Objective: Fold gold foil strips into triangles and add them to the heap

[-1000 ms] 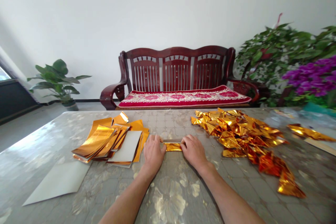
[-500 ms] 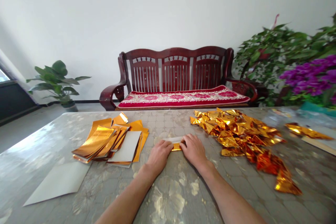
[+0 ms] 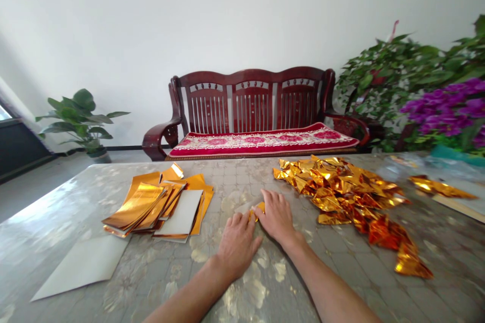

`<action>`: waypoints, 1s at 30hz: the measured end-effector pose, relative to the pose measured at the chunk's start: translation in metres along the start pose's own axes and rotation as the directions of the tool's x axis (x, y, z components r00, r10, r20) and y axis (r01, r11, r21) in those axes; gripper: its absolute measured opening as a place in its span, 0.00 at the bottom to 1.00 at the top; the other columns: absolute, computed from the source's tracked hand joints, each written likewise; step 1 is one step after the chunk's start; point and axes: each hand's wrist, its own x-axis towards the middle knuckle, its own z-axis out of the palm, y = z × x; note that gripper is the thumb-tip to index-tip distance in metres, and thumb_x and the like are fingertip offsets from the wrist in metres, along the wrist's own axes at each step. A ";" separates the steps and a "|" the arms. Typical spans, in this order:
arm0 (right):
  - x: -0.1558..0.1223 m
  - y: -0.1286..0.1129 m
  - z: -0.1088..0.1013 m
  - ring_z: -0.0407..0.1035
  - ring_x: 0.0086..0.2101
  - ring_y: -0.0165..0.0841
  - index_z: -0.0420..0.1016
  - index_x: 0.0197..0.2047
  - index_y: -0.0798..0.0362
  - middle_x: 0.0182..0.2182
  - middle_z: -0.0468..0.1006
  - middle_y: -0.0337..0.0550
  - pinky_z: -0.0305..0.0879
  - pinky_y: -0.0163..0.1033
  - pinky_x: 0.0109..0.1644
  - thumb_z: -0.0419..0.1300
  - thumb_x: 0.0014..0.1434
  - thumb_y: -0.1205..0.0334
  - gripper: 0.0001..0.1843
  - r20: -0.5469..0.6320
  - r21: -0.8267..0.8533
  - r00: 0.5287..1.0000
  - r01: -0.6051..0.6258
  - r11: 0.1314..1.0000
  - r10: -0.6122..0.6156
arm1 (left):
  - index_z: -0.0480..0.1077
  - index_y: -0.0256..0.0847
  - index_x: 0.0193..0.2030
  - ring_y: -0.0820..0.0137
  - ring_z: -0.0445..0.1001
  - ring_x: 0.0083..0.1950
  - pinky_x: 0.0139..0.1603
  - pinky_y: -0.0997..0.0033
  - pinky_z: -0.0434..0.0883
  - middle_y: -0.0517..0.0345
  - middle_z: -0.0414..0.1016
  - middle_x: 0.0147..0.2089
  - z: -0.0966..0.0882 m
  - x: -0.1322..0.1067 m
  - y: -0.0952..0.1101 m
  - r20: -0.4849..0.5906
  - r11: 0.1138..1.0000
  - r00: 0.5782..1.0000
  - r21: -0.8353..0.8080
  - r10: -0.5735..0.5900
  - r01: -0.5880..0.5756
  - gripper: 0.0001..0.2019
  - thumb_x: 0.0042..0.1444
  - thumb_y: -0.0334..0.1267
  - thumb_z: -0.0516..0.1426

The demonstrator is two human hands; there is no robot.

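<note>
Between my hands, a small piece of gold foil paper (image 3: 261, 207) lies partly folded on the table, its gold side showing in a narrow patch. A pale strip of it peeks out beyond my fingers. My left hand (image 3: 238, 242) presses the paper's near left side with curled fingertips, its thumb held away from them. From the right, my right hand (image 3: 278, 217) grips the paper between thumb and fingers. The fingers hide most of the fold. To the left is a loose stack of gold foil sheets (image 3: 140, 207), some lying pale side up.
Crumpled folded gold foil pieces (image 3: 341, 186) form a heap at the right. A single pale sheet (image 3: 81, 265) lies at the front left of the patterned table (image 3: 166, 282). Clear plastic wrapping (image 3: 401, 164) sits at the far right. A wooden bench (image 3: 252, 101) stands behind.
My left hand has drawn nearer to me, its thumb now apart from its fingers. My right hand has shifted slightly left over the paper, and the straight gold strip is now folded at an angle.
</note>
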 end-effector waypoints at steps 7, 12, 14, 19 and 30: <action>0.003 0.004 0.007 0.58 0.59 0.47 0.66 0.62 0.53 0.61 0.67 0.55 0.51 0.53 0.62 0.58 0.64 0.50 0.26 0.053 -0.061 0.999 0.011 0.998 -0.008 | 0.60 0.40 0.66 0.56 0.63 0.61 0.61 0.51 0.64 0.46 0.64 0.66 -0.003 -0.009 0.000 0.024 1.000 1.000 0.020 0.020 -0.020 0.26 0.65 0.48 0.52; 0.007 0.014 0.008 0.59 0.58 0.47 0.67 0.61 0.52 0.60 0.68 0.53 0.52 0.52 0.61 0.57 0.65 0.53 0.24 0.052 -0.092 0.999 0.023 0.995 -0.018 | 0.63 0.41 0.64 0.56 0.64 0.61 0.61 0.52 0.64 0.48 0.64 0.66 -0.012 -0.018 -0.016 0.071 0.996 0.994 0.022 0.083 -0.084 0.22 0.66 0.43 0.51; 0.009 0.017 0.007 0.61 0.56 0.46 0.68 0.60 0.53 0.58 0.70 0.53 0.53 0.50 0.59 0.59 0.64 0.54 0.23 0.014 -0.103 1.000 0.019 0.995 -0.018 | 0.64 0.43 0.63 0.57 0.65 0.59 0.60 0.53 0.65 0.50 0.66 0.65 -0.015 -0.019 -0.023 0.085 0.995 0.991 -0.004 0.100 -0.100 0.19 0.67 0.40 0.50; 0.007 0.022 -0.006 0.64 0.48 0.41 0.75 0.51 0.51 0.48 0.76 0.47 0.57 0.44 0.52 0.60 0.64 0.60 0.13 -0.172 -0.046 0.980 0.091 0.995 -0.097 | 0.68 0.47 0.59 0.62 0.67 0.55 0.58 0.59 0.66 0.57 0.71 0.61 -0.015 -0.018 -0.035 0.021 0.983 0.996 -0.166 0.086 -0.081 0.17 0.68 0.34 0.47; -0.011 0.005 -0.025 0.66 0.46 0.38 0.80 0.40 0.45 0.39 0.81 0.41 0.56 0.43 0.48 0.57 0.67 0.60 0.10 0.046 0.040 0.814 0.578 0.815 -0.579 | 0.73 0.44 0.51 0.67 0.69 0.51 0.55 0.67 0.68 0.56 0.76 0.48 -0.003 -0.004 -0.044 -0.040 0.956 0.999 -0.291 0.033 -0.043 0.16 0.66 0.28 0.48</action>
